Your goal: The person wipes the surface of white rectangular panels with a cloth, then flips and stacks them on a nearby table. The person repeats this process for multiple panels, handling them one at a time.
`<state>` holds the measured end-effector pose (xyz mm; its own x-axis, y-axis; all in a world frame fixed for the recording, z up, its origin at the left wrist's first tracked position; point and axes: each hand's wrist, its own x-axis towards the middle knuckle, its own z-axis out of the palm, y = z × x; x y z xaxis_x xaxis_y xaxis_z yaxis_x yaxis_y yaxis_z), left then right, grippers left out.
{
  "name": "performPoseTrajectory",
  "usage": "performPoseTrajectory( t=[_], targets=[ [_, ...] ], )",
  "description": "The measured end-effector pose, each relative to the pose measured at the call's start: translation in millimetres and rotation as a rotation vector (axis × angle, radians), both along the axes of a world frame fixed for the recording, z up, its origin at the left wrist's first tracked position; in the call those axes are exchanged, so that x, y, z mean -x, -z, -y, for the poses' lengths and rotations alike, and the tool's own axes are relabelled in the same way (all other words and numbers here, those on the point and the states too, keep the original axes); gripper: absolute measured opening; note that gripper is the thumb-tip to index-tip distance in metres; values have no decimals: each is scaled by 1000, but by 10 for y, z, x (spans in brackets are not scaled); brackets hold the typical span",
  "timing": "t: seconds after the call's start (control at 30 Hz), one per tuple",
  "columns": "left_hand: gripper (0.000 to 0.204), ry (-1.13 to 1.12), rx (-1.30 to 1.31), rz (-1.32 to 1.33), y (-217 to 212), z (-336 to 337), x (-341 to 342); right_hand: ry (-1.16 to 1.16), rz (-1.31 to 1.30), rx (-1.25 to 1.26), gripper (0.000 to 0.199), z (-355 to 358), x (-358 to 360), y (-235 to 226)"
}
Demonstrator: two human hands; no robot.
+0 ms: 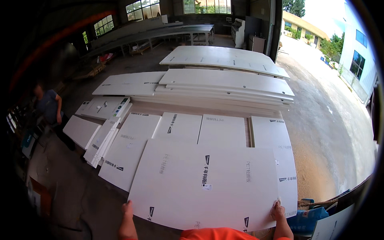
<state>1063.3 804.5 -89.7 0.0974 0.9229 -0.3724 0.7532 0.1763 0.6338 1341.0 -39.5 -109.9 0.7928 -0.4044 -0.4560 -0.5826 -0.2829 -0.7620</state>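
A large white panel (184,176) with dark printing and a small label lies in front of me, over other white boards. My left hand (127,209) is closed on its near left corner. At the right edge, my right hand (277,210) grips the same panel close to its near corner. Beyond it show a printed board on the left (130,140), two more in the middle (182,128) (224,130), and a long one at the right (276,140). Fingers under the panel are hidden.
Stacks of white boards (224,82) stand farther back, with another pile (224,58) behind. Narrow strips and small panels (106,136) lie at the left, near a person in a grey shirt (50,106). A blue bag (306,220) sits at the lower right. Long workbenches (160,34) stand far back.
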Motion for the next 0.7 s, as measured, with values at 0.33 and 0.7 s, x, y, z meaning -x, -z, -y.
performPoseTrajectory(
  t=[0.33,0.7],
  targets=[
    [62,-299,314,533,323,229,205,1,1,175,68,-49,-203,81],
    [72,-344,448,719,466,795,120,-193,-35,348,65,-42,-166,87]
  ],
)
